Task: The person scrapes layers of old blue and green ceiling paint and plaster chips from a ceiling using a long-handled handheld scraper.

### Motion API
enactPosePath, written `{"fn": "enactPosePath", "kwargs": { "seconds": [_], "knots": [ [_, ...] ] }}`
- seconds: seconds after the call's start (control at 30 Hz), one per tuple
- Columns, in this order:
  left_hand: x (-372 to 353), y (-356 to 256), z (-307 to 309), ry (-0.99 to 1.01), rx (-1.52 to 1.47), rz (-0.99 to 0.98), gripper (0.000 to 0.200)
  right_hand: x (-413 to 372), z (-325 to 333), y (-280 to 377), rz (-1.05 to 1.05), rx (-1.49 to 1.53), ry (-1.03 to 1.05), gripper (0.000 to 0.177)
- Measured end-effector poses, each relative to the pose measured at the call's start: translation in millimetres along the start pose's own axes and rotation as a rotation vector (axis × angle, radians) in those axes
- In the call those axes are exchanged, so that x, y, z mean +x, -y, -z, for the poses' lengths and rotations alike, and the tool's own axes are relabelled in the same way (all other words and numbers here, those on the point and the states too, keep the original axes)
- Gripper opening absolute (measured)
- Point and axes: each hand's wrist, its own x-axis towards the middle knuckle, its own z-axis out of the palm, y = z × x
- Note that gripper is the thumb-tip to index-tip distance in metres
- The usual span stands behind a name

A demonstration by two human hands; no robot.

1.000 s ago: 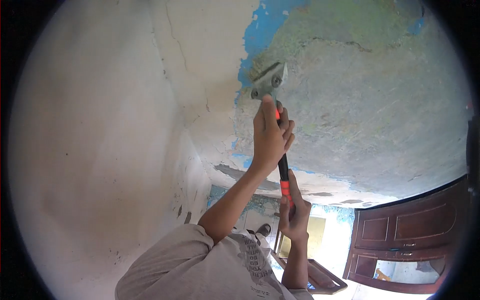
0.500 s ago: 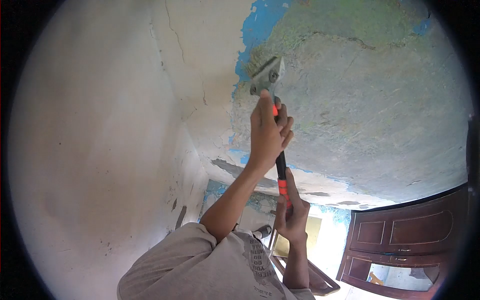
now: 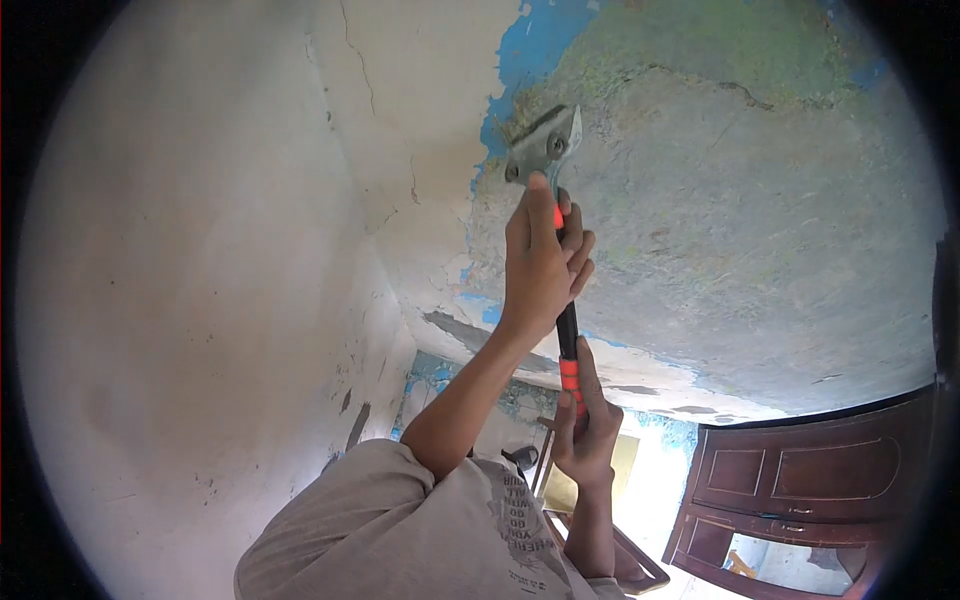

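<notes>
A scraper (image 3: 567,325) with a wide metal head and a black and red handle is held up against the wall. Wrapped round its upper handle, thumb just below the head, is my left hand (image 3: 540,260). Lower down, my right hand (image 3: 587,430) grips the red end of the handle. The metal head lies at the border between a blue paint patch (image 3: 540,50) and the bare grey-green wall surface (image 3: 720,220). Whether the blade edge touches the wall is hard to tell.
A cracked, off-white wall (image 3: 200,250) fills the left side. At the lower right stands a dark brown wooden cabinet (image 3: 830,470). A wooden frame (image 3: 640,565) is near my right forearm, and a foot in a dark sandal (image 3: 522,458) shows below.
The scraper head and both hands appear slightly further right in the view, still in the same grip. The wall and cabinet have also shifted a little with the camera.
</notes>
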Motion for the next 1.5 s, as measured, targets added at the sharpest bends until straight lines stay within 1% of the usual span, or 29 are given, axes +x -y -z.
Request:
{"fn": "enactPosePath", "kwargs": {
  "seconds": [0.1,0.2,0.37,0.43,0.53,0.57,0.67,0.77,0.97,1.17,1.23,1.3,1.37,1.4,1.47,1.5],
  "knots": [
    [-4,1,0,-0.01,0.01,0.024,0.051,0,-5,-6,0.067,-0.003,-0.061,0.058],
    [-1,-11,-4,-0.043,0.021,0.038,0.051,0,-8,-1,0.041,-0.001,-0.052,0.057],
    [-3,-3,-1,-0.006,0.03,0.041,0.051,-6,-9,-5,-0.019,0.012,-0.049,0.057],
    [-4,-3,2,0.02,0.035,0.05,0.051,-5,-12,-4,-0.002,0.02,-0.056,0.057],
    [-2,-17,-1,-0.009,0.04,0.077,0.051,-1,-15,5,0.031,0.013,-0.07,0.057],
    [-2,-15,0,-0.015,0.032,0.079,0.051,-1,-14,8,0.044,0.006,-0.07,0.057],
    [-3,-8,-1,0.0,0.026,0.09,0.051,-5,-10,6,-0.022,-0.022,-0.038,0.057],
    [-7,4,7,0.061,0.034,0.094,0.052,-9,-11,1,0.014,-0.022,-0.07,0.057],
    [-8,-2,1,-0.022,0.051,0.143,0.053,-11,-12,-4,0.016,-0.019,-0.071,0.056],
    [-5,5,9,0.072,0.029,0.074,0.051,-9,-10,-3,0.025,-0.018,-0.071,0.056],
    [-5,8,4,-0.009,0.033,0.082,0.05,-8,-11,-7,0.007,0.019,-0.077,0.057],
    [-3,7,2,-0.031,0.041,0.048,0.05,-4,-10,-10,-0.001,0.039,-0.057,0.056],
    [4,-1,6,0.01,0.054,-0.02,0.05,7,-9,-10,-0.005,0.043,-0.02,0.055],
    [7,-10,4,-0.03,0.054,-0.01,0.049,11,-8,-5,-0.006,0.031,-0.026,0.055],
    [11,-16,5,0.014,0.024,-0.057,0.048,20,-8,9,-0.001,0.013,-0.025,0.055],
    [9,-14,4,0.025,0.016,-0.036,0.047,14,-8,4,0.002,-0.001,-0.027,0.055]
  ]
}}
